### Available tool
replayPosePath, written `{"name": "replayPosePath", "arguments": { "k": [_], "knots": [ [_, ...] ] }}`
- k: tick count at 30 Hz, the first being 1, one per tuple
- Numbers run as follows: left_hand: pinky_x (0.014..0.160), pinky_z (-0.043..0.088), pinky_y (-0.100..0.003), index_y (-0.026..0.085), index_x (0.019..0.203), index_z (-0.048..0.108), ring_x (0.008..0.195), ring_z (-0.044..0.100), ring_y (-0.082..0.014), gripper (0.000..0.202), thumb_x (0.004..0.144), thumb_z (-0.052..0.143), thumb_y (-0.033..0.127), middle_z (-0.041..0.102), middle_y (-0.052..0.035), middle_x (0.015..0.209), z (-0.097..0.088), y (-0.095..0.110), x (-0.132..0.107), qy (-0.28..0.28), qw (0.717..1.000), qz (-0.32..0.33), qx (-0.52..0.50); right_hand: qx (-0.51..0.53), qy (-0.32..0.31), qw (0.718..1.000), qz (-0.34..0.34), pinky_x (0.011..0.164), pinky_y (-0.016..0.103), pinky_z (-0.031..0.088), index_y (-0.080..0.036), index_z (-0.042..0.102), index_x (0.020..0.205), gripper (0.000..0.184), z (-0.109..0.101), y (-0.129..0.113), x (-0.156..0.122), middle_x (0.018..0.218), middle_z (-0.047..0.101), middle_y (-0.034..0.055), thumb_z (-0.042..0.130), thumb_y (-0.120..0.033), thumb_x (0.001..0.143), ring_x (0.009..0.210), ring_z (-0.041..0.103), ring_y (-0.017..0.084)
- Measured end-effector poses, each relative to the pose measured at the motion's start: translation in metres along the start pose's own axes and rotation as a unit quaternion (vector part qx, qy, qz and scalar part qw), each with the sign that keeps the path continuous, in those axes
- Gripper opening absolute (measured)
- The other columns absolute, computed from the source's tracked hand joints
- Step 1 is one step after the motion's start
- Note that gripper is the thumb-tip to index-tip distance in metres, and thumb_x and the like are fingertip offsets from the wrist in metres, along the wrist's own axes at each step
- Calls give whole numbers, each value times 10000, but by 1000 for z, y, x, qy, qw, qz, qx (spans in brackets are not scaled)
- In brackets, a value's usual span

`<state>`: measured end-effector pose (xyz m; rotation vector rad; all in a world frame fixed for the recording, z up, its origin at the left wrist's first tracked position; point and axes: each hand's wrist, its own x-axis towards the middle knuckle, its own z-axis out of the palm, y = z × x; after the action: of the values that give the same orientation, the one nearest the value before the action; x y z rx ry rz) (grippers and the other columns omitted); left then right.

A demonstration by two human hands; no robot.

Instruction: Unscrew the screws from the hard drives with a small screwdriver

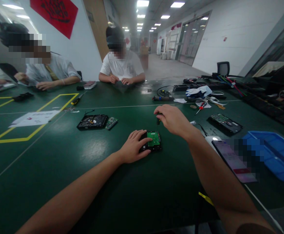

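Note:
A black hard drive with a green circuit board [154, 139] lies board side up on the green table in front of me. My left hand [134, 148] rests across its left part, thumb along the near edge and a finger on the board, holding it against the tabletop. Above the drive's far right corner, my right hand [172, 120] is closed around the dark handle of a screwdriver [158, 121], held upright. The thin shaft points down at the board's far edge; whether its tip sits in a screw is too small to tell.
Left stand another hard drive [93, 121] and a loose circuit board [111, 123]. To the right are a third drive [224, 124], a phone [234, 161] and a blue tray [275, 156]. An electric screwdriver [162, 98] lies farther back. Two people sit across the table.

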<state>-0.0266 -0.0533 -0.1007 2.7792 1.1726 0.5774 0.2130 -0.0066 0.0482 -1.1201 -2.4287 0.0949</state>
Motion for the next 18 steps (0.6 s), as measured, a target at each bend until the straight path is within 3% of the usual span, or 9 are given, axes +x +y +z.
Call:
{"name": "replayPosePath", "arguments": {
  "k": [3,12,18],
  "knots": [
    [1229,266,-632,290,1463,541,1494,341,-381,557,968,599,538,343,-126,1632,1,-1,0,3,1000,2,0,6,0,1000,-19,1015,412,451,-167,681,1173,280,1,0,0,1205,697,132,532,-102,945,1123,625,268],
    [1241,252,-622,293,1466,549,1490,351,-377,558,967,597,540,345,-121,1631,2,-1,0,8,1000,2,-4,4,-24,999,-22,920,377,454,-201,699,1071,208,1,1,-1,1072,689,92,529,-138,968,982,618,235],
    [1238,262,-622,304,1471,544,1489,349,-373,561,969,591,550,344,-110,1632,1,-1,0,7,1000,0,-11,-29,12,998,52,863,403,457,-169,672,1133,193,3,2,-1,1090,686,128,623,-230,957,964,618,269]
  ]
}}
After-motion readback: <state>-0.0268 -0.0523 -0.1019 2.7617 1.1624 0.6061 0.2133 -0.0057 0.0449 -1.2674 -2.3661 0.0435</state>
